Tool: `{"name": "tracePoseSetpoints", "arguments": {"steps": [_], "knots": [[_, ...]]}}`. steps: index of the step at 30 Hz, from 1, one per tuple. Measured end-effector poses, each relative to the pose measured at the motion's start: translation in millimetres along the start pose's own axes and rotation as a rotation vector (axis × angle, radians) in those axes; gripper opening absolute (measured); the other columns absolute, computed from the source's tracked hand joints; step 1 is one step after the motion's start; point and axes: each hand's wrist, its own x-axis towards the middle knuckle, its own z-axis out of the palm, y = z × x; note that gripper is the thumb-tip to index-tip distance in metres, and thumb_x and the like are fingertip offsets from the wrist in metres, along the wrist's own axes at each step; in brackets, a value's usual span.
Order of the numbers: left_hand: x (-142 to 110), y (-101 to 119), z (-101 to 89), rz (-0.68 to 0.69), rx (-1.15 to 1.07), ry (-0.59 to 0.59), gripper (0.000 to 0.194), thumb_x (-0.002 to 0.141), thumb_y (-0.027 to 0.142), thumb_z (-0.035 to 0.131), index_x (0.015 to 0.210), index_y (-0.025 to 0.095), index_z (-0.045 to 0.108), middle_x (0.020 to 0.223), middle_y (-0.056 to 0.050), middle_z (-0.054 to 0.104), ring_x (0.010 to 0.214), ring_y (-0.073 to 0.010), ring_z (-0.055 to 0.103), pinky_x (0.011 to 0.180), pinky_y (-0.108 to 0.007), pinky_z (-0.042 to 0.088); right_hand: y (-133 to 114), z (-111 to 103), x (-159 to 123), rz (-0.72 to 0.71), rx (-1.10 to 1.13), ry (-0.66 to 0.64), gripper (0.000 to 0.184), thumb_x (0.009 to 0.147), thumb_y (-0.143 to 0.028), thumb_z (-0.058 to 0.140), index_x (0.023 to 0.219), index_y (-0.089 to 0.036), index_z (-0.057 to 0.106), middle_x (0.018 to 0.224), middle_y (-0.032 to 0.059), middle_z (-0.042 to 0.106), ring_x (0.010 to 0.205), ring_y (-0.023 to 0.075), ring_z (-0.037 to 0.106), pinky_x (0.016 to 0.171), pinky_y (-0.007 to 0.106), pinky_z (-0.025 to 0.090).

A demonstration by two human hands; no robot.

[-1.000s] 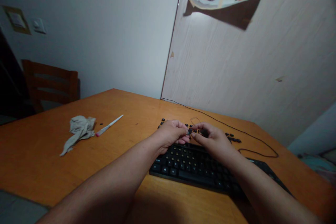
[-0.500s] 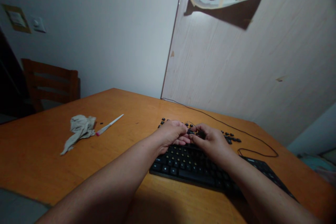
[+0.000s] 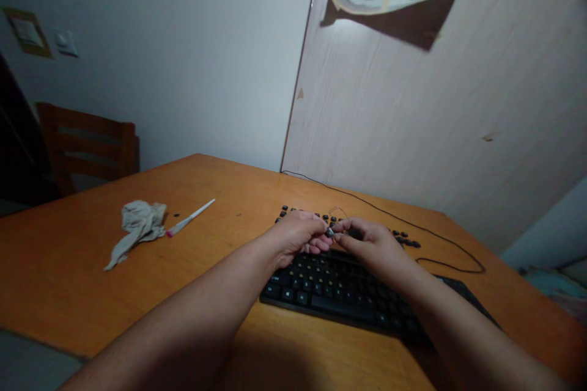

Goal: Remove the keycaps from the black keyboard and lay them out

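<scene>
My left hand (image 3: 302, 235) hovers above the upper left of a black keyboard (image 3: 342, 307), its thumb and fingers pinched on a small dark keycap (image 3: 329, 232). From the other side, the thumb and forefinger of my right hand (image 3: 371, 247) close on the same keycap. Some keyboard positions under my hands show small pale centres without caps. Loose black keycaps (image 3: 401, 235) lie on the table behind the keyboard, partly hidden by my hands. A thin bent wire (image 3: 338, 210) shows just beyond my fingertips; what it belongs to is unclear.
On the left of the wooden table (image 3: 243, 186) lie a crumpled grey cloth (image 3: 143, 222), a slim white brush-like tool (image 3: 191, 218) with a pink end, and a small dark piece (image 3: 177, 215). A black cable (image 3: 367, 198) runs along the back. A chair (image 3: 87, 140) stands beyond.
The keycap has turned between my fingers and now shows a lighter side. My right fingertips have shifted slightly. The cloth and tool stay put.
</scene>
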Motion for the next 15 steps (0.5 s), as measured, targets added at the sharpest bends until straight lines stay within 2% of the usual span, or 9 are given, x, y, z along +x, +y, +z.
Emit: {"name": "tracePoseSetpoints", "arguments": {"steps": [7,15], "knots": [[-1.0,0.6,-1.5,-0.056,-0.113,-0.047,0.009,0.078,0.015,0.058,0.083,0.009,0.063,0.071,-0.007,0.069,0.054,-0.0073,0.060,0.050,-0.016,0.044,0.1,-0.5,-1.4,-0.023,0.116,-0.047,0.028,0.082,-0.030,0.062,0.107,-0.023,0.070,0.098,0.0028,0.073,0.092,0.0204,0.066,0.084,0.033,0.049],[1.2,-1.9,-3.4,-0.070,-0.085,-0.096,0.007,0.077,0.013,0.056,0.078,0.009,0.062,0.068,-0.007,0.067,0.052,-0.0073,0.059,0.049,-0.017,0.043,-2.3,0.5,-3.2,0.021,0.168,-0.064,0.027,0.081,-0.036,0.064,0.103,-0.021,0.071,0.093,0.0024,0.073,0.084,0.0184,0.066,0.077,0.031,0.049]]}}
